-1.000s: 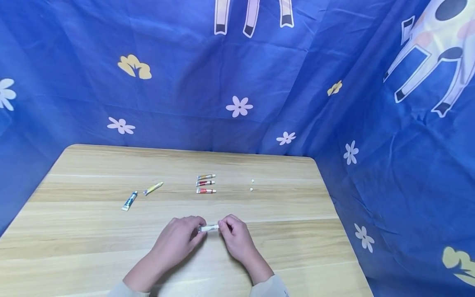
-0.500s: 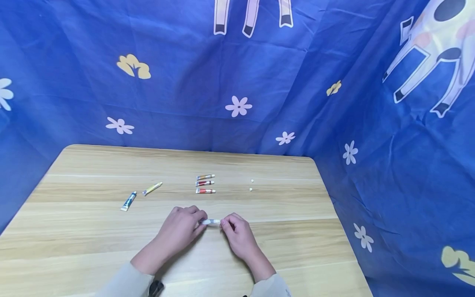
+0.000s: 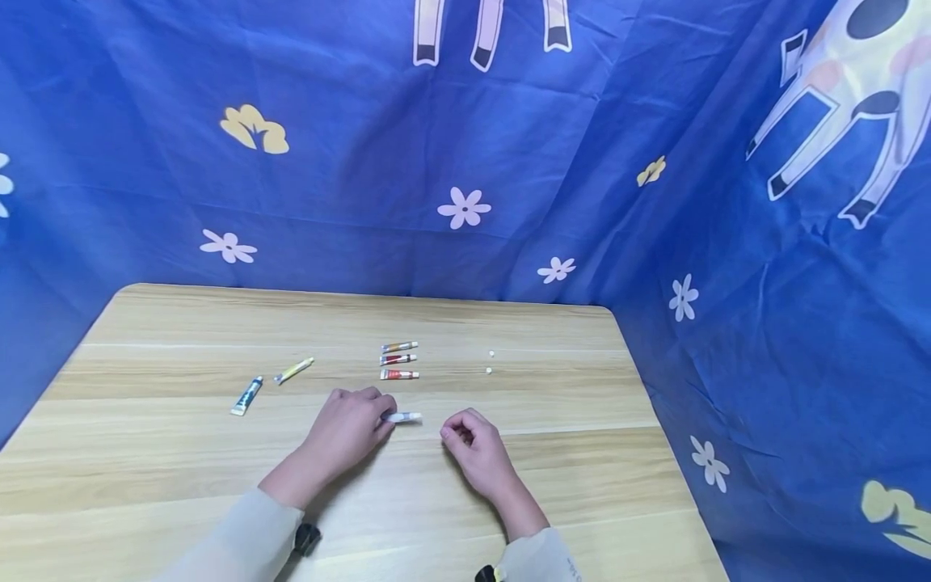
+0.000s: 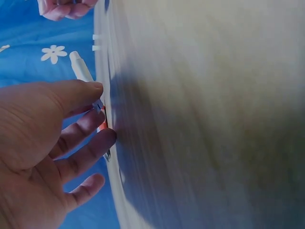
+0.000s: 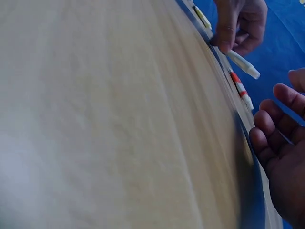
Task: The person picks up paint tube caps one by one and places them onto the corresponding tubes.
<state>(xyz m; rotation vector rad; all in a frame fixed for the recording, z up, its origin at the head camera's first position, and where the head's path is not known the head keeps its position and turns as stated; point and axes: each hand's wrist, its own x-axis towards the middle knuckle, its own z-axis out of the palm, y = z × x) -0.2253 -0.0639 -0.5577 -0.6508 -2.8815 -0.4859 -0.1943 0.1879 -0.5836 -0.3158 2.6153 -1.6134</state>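
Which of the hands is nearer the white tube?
Left. The left hand pinches the white tube at its end; the right hand sits apart, just right of its tip.

We see two bare hands, the left hand (image 3: 347, 430) and the right hand (image 3: 474, 447), with no rings or gloves on either. Both forearms are covered by loose, pale grey-beige long sleeves (image 3: 225, 541) that end at the wrists. A small dark device (image 3: 307, 537) is strapped under the left wrist, and a similar dark one with a yellow spot (image 3: 489, 574) sits at the right cuff.
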